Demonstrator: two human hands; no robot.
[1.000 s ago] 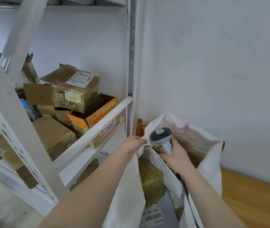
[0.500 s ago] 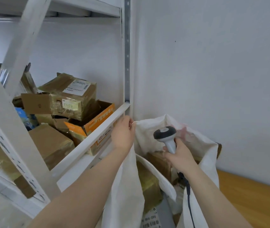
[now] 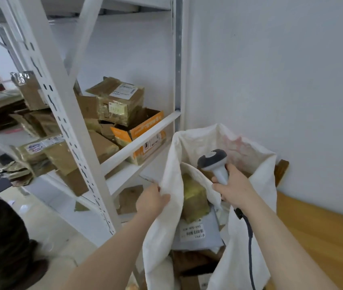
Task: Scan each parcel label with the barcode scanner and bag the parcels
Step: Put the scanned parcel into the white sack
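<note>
Now the left hand (image 3: 152, 200) grips the edge of the white bag (image 3: 172, 164) with curled fingers. The right hand (image 3: 232, 189) wraps its fingers round the scanner (image 3: 214, 162), over the bag's mouth. A brown parcel (image 3: 193, 195) and a grey parcel (image 3: 195, 233) lie inside, maybe on top of others. More boxes (image 3: 120, 101) sit on the shelf (image 3: 145, 132).

Grey mailer label (image 3: 193, 232), digits "090" above barcode (rest blurred), shelf box label (image 3: 124, 91) illegible.

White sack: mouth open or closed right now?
Open. The left hand grips the sack rim, holding it apart; parcels show inside.
</note>
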